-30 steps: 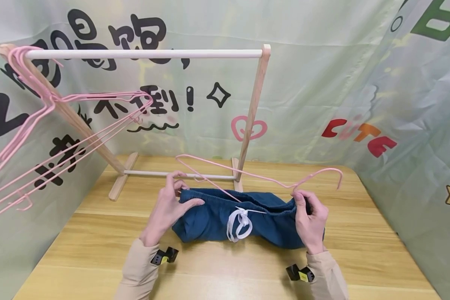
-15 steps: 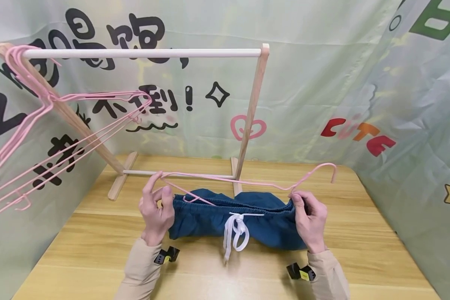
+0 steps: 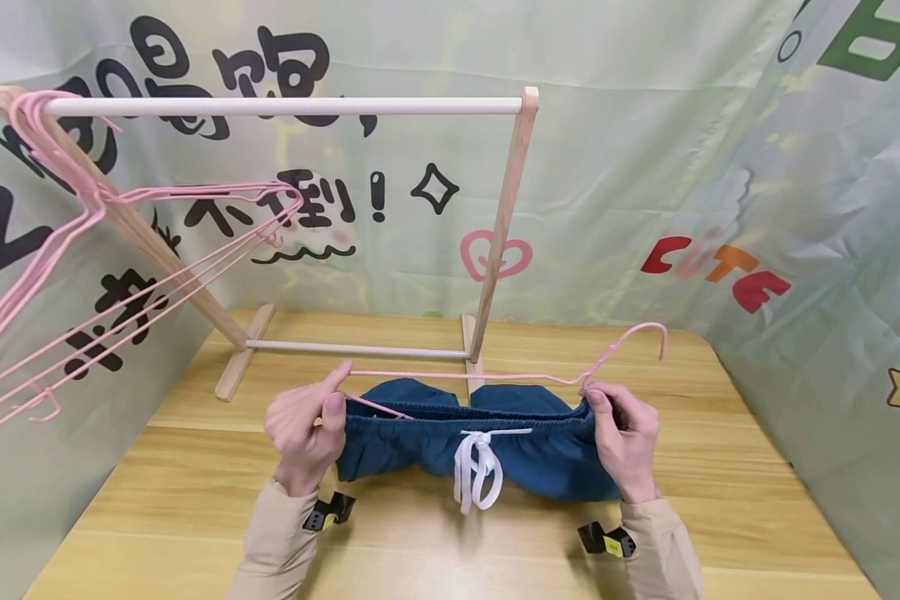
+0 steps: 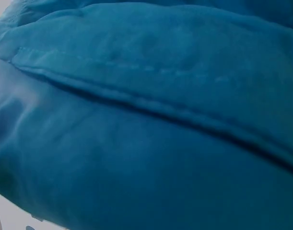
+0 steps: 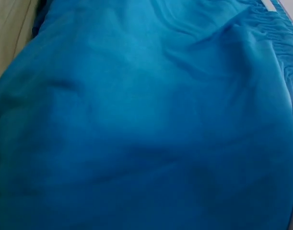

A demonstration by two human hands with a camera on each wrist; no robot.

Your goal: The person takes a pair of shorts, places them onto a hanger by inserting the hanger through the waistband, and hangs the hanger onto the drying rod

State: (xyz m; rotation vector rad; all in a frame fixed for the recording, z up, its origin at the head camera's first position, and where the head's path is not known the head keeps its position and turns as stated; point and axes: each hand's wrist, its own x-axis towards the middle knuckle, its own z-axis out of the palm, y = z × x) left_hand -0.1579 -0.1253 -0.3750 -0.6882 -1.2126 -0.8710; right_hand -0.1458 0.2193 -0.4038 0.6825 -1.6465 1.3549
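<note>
A pair of dark blue drawstring shorts [image 3: 397, 450], with a white bow [image 3: 478, 475] at the front, is stretched between both hands in the head view. Its elastic waistband gapes upward. A pink hanger [image 3: 450, 375] lies along this opening, its lower left part inside the waistband and its hook at the right. My left hand [image 3: 303, 429] grips the waistband's left end, the index fingertip at the hanger's left corner. The right hand [image 3: 626, 433] pinches the waistband's right end, just below the hanger's neck. Blue cloth [image 4: 136, 158] fills the left wrist view; the shorts [image 5: 151, 120] fill the right one.
Behind the shorts stands a wooden rack with a white top rail [image 3: 292, 107] and a lower bar [image 3: 360, 348]. Several pink hangers [image 3: 93, 196] hang at its left end. A printed curtain [image 3: 607, 167] surrounds the wooden table [image 3: 720, 467].
The left hand has shifted left from the waistband to the hanger's corner. That end of the hanger has come down and left, partly into the waistband. The right hand keeps its grip.
</note>
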